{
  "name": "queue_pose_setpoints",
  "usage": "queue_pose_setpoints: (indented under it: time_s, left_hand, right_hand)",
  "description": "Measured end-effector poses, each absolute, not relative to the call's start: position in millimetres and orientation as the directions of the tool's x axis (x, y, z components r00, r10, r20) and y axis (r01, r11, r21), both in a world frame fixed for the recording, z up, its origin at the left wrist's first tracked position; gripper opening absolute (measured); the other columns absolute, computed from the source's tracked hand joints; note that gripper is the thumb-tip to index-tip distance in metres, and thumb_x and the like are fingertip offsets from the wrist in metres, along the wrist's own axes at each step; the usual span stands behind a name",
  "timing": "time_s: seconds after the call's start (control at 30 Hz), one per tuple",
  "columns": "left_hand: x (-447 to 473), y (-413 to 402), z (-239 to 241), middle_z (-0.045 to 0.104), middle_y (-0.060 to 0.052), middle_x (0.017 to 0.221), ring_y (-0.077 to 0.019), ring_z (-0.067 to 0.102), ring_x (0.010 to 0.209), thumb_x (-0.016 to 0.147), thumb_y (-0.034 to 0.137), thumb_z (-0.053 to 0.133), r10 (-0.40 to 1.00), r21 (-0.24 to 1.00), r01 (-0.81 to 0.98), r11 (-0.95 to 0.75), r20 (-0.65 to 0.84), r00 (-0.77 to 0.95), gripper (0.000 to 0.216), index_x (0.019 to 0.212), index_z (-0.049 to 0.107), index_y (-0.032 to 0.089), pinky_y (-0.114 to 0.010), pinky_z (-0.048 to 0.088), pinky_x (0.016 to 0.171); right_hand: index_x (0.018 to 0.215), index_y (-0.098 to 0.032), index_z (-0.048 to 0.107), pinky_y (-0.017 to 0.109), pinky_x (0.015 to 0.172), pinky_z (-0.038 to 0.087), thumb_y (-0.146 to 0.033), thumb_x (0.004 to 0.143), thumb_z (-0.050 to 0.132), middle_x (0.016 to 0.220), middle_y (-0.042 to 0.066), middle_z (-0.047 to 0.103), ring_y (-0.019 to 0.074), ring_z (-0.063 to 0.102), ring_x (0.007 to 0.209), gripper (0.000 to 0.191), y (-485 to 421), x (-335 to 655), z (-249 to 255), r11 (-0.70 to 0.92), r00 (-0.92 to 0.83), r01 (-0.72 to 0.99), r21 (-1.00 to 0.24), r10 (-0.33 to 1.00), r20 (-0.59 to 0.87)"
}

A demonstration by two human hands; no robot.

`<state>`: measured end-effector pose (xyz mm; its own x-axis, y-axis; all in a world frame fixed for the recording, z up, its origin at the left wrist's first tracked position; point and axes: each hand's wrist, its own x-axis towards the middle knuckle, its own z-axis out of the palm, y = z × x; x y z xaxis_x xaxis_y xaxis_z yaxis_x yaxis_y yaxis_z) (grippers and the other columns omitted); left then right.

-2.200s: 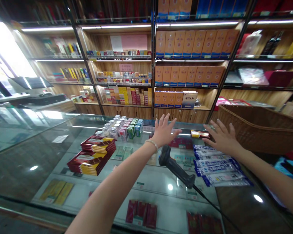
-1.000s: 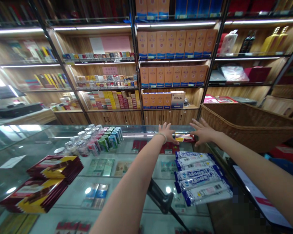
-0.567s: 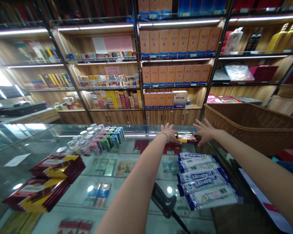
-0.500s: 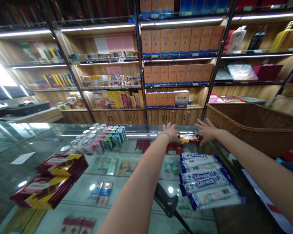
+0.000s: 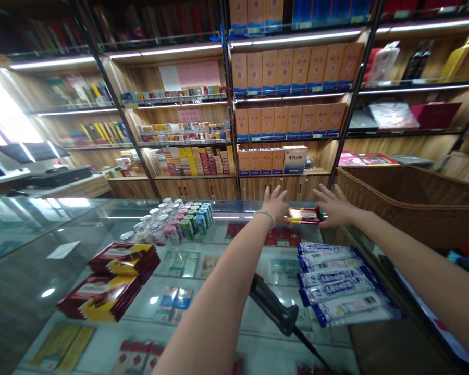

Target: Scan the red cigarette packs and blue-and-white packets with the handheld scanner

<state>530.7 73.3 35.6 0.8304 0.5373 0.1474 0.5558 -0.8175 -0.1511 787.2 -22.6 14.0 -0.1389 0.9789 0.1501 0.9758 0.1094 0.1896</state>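
Note:
My left hand (image 5: 275, 205) reaches to the far side of the glass counter, fingers spread. My right hand (image 5: 335, 206) is opposite it, also with fingers spread. Between them lies a shiny red and yellow snack packet (image 5: 304, 215), its two ends at my thumbs; whether they press on it I cannot tell. Nearer than my right hand are several blue and white packets (image 5: 342, 281) laid in an overlapping row. A black handheld scanner (image 5: 275, 304) with a cable rests on the glass, partly behind my left forearm.
Two stacks of maroon and yellow packets (image 5: 101, 294) stand at left on the glass counter (image 5: 140, 312). Behind them are rows of small lidded containers (image 5: 172, 221). A wicker basket (image 5: 410, 203) sits at right. Shelves with orange boxes (image 5: 293, 70) line the wall.
The view has shifted, so the counter goods appear further right. Both hands stay at the packet's ends, fingers still spread; the packet shows a broader face now.

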Motion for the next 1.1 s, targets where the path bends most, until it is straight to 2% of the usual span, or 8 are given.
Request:
queue_pose_setpoints:
  time_s: [0.13, 0.33, 0.53, 0.87, 1.1]
  left_hand:
    - [491, 75, 54, 0.031, -0.01, 0.174, -0.0408, 0.009, 0.163, 0.072, 0.061, 0.085, 0.501, -0.187, 0.559, -0.808, 0.28, 0.819, 0.061, 0.123, 0.077, 0.028, -0.073, -0.007, 0.126]
    - [424, 65, 73, 0.031, -0.014, 0.173, -0.0439, 0.015, 0.162, 0.071, 0.057, 0.088, 0.487, -0.179, 0.607, -0.774, 0.444, 0.752, 0.065, 0.127, 0.075, 0.027, -0.075, -0.003, 0.126]
    - [364, 51, 80, 0.033, -0.013, 0.172, -0.0447, 0.02, 0.16, 0.072, 0.052, 0.089, 0.487, -0.142, 0.646, -0.75, 0.543, 0.684, 0.061, 0.127, 0.074, 0.029, -0.077, 0.005, 0.125]
    - [284, 17, 99, 0.027, -0.018, 0.174, -0.0449, 0.018, 0.161, 0.071, 0.044, 0.092, 0.463, -0.161, 0.68, -0.716, 0.619, 0.635, 0.067, 0.131, 0.07, 0.025, -0.075, 0.004, 0.126]
    - [245, -3, 84, 0.028, -0.015, 0.174, -0.0437, 0.02, 0.161, 0.076, 0.048, 0.088, 0.448, -0.175, 0.701, -0.691, 0.658, 0.605, 0.067, 0.135, 0.066, 0.028, -0.073, 0.002, 0.127]
  right_hand:
    - [0.116, -0.018, 0.073, 0.066, 0.125, -0.01, -0.06, 0.075, 0.07, 0.175, 0.018, 0.024, 0.0414, 0.009, 0.163, 0.059, -28, 758, 27, 0.11, -0.174, 0.972, 0.209, 0.933, 0.316]
    - [0.123, -0.018, 0.069, 0.062, 0.128, -0.006, -0.056, 0.079, 0.07, 0.173, 0.019, 0.028, 0.0388, 0.016, 0.162, 0.058, -38, 702, 43, 0.126, -0.239, 0.963, 0.239, 0.81, 0.536]
    - [0.125, -0.016, 0.067, 0.064, 0.128, -0.003, -0.053, 0.08, 0.072, 0.172, 0.022, 0.03, 0.0399, 0.017, 0.162, 0.058, -43, 645, 55, 0.145, -0.251, 0.964, 0.223, 0.773, 0.582]
    - [0.127, -0.019, 0.063, 0.067, 0.127, 0.003, -0.053, 0.083, 0.07, 0.172, 0.021, 0.029, 0.0401, 0.017, 0.162, 0.055, -64, 570, 70, 0.164, -0.227, 0.974, 0.157, 0.675, 0.702]
    - [0.131, -0.019, 0.062, 0.067, 0.127, 0.003, -0.053, 0.083, 0.071, 0.172, 0.02, 0.03, 0.0408, 0.016, 0.162, 0.06, -87, 531, 57, 0.167, -0.196, 0.979, 0.113, 0.657, 0.728]
